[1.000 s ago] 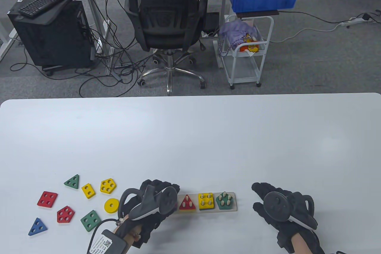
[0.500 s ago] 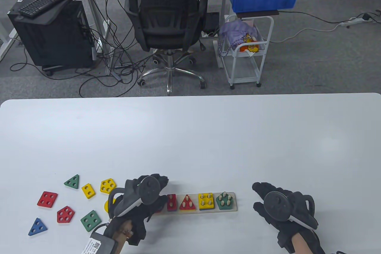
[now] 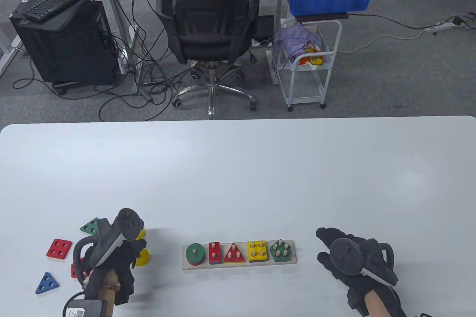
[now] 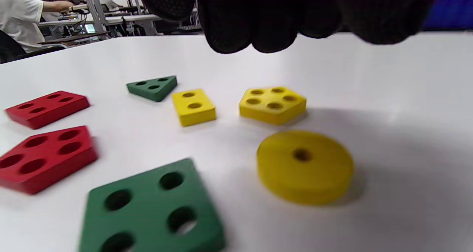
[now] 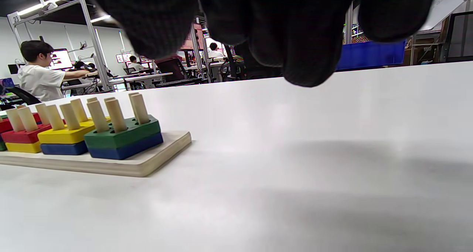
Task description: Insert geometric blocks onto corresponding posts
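Observation:
The wooden post board (image 3: pixel 238 262) lies near the front edge and carries a green disc (image 3: pixel 196 253), a red rectangle (image 3: pixel 214 252), a red triangle (image 3: pixel 234 254), a yellow square (image 3: pixel 257 251) and a green pentagon (image 3: pixel 281 251). My left hand (image 3: pixel 124 254) hovers empty over the loose blocks to the left of the board. In the left wrist view its fingers (image 4: pixel 236 19) hang above a yellow disc (image 4: pixel 305 166), a yellow pentagon (image 4: pixel 272 104) and a green square (image 4: pixel 151 207). My right hand (image 3: pixel 334 254) rests open on the table to the right of the board.
More loose blocks lie at the left: a green triangle (image 3: pixel 89 226), a red square (image 3: pixel 58 248), a blue triangle (image 3: pixel 47 282), a yellow rectangle (image 4: pixel 193 106) and a red pentagon (image 4: pixel 44 157). An office chair (image 3: pixel 208 16) stands beyond the table's far edge.
My left hand has moved left from the board's left end to above the loose blocks. The green disc on the leftmost post is now uncovered. The right hand has not moved.

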Demonstrator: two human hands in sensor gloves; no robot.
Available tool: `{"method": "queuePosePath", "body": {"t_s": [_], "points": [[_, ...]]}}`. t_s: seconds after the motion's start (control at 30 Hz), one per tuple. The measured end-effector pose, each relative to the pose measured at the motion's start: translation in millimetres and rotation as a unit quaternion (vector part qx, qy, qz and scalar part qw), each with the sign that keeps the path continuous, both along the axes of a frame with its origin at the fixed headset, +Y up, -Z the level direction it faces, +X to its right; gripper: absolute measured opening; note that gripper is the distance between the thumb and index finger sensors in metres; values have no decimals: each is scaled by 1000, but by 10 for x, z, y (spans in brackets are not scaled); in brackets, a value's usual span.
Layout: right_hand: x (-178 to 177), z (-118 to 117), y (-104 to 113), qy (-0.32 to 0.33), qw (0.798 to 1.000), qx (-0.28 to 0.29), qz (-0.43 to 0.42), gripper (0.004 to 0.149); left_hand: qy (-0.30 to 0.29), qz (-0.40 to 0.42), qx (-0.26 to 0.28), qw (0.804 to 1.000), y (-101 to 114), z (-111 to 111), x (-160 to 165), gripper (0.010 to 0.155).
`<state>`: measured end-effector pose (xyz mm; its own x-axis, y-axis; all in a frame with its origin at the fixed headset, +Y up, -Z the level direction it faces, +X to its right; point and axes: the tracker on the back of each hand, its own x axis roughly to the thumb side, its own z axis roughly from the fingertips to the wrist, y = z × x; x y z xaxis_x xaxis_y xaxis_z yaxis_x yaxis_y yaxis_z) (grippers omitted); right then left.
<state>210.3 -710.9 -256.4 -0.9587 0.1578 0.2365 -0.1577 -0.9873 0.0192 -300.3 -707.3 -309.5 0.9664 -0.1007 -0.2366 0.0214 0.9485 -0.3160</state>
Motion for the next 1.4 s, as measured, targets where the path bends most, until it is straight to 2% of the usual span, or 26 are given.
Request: {"method": "queuePosePath", "body": {"t_s": [0.13,0.43,0.73,0.97,1.1,1.2,1.4], "points": [[-5,0,0,2,1000,-1,3,61,5,-45,-56,997,-155,-25,65,62],[-20,3,-3,6,1000,-4,6,61,-3,-110,-98,989,-341,-29,232,64],[-26,5,-5,6,1000,-5,8,61,-23,-202,-82,976,-439,-9,482,69],[-27,9,-3,5,1000,-8,9,61,-43,-210,-80,973,-470,1,499,70],[-26,8,1,5,1000,-7,8,60,-56,-173,-71,981,-413,5,460,69],[-28,9,4,5,1000,-7,9,60,-91,-111,-50,988,-326,26,493,69],[-30,5,3,7,1000,-7,11,60,-151,6,36,988,-112,103,655,70]]}}
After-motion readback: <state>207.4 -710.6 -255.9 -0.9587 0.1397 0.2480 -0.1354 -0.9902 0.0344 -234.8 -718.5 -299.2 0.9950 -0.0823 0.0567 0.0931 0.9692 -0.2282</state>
